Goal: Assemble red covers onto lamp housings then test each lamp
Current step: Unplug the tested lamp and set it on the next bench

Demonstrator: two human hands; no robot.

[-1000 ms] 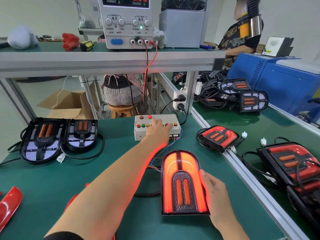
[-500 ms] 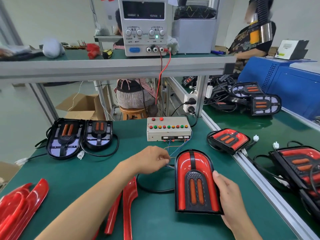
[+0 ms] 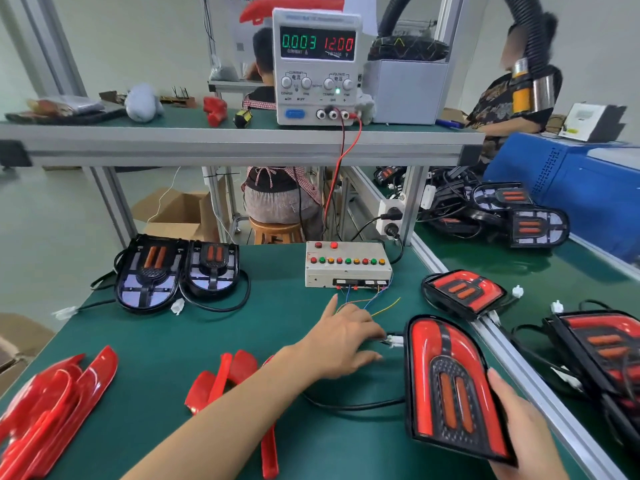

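- Your right hand [image 3: 519, 424] grips the lower right edge of the finished lamp [image 3: 450, 386], fingers curled round the rim. It looks tipped up a bit off the bench [image 3: 277, 323], and I'd guess you hold it that way so it doesn't slide while the other hand works the plug.
- Your left hand [image 3: 343, 341] sits just left of the lamp's top edge, right at the small white plug [image 3: 394, 340] on its lead. The fingertips are hidden behind the hand, so whether you're pinching the plug or just touching it, I can't tell.
- The lamp is dark, red cover on, and the power supply [image 3: 317, 64] up on the shelf reads 12.00 volts with next to no current. So my read is this one's tested and you're unplugging it.
- The test box [image 3: 348, 265] sits straight ahead with its loose coloured wires [image 3: 367, 303] trailing toward your left hand, handy since you swap every lamp onto them.
- Two bare housings [image 3: 176, 268] wait at the far left, side by side, and loose red covers [image 3: 52, 403] lie near the front left edge, more beside your forearm. Nice little queue: covers near, housings behind.
- Finished lamps [image 3: 464, 292] pile up to the right, across the metal rail. Mind the black cable [image 3: 346, 405] looping under your wrist when you lift this one over.
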